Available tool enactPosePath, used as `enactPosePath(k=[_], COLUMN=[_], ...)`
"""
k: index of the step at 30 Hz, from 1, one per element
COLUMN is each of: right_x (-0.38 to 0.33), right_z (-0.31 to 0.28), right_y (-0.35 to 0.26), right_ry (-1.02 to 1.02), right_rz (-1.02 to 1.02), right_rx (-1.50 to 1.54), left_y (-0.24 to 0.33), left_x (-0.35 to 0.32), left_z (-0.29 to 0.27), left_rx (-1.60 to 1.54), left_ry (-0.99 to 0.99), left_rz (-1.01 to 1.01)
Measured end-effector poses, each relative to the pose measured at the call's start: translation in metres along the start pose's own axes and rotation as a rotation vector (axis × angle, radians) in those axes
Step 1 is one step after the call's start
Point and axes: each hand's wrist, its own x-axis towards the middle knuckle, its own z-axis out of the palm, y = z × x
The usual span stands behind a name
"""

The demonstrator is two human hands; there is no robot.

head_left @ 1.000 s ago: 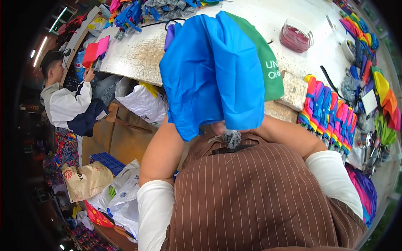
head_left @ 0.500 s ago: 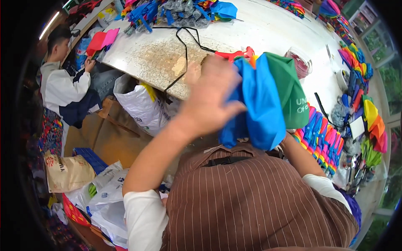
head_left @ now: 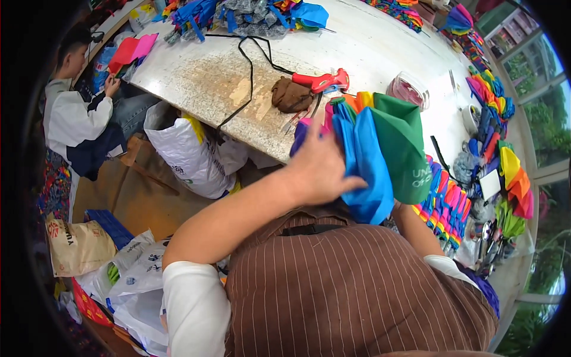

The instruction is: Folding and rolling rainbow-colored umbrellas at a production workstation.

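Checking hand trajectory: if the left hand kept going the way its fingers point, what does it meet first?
The left hand points right and already rests on the blue fabric panel; the green panel lies just beyond. Depth is unclear.

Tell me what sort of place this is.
Probably a small workshop making colourful fabric goods: a worn worktable strewn with fabric pieces, a red glue gun, and the left hand on a blue-green fabric bundle.

The folded cloth panels (head_left: 380, 154) at centre frame are blue, green, orange and purple. A red glue gun (head_left: 321, 80) lies above them beside a brown lump (head_left: 291, 95), and the apron (head_left: 351, 291) along the bottom is brown with thin pale stripes.
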Motion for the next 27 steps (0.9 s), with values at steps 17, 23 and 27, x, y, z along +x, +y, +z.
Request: enactPosePath(k=[17, 23, 27], right_x=[0.016, 0.056, 0.061], right_z=[0.008, -0.106, -0.084], right_y=[-0.017, 0.077, 0.066], right_ry=[0.036, -0.087, 0.117], right_rz=[-0.274, 0.028, -0.488], right_rx=[-0.966, -0.983, -1.03], left_y=[-0.026, 0.013, -0.015], left_x=[-0.003, 0.014, 0.009], left_z=[-0.107, -0.077, -0.126], left_rx=[-0.991, -0.698, -1.26], left_ry=[-0.169, -0.709, -0.172], left_rz=[-0.603, -0.19, -0.412])
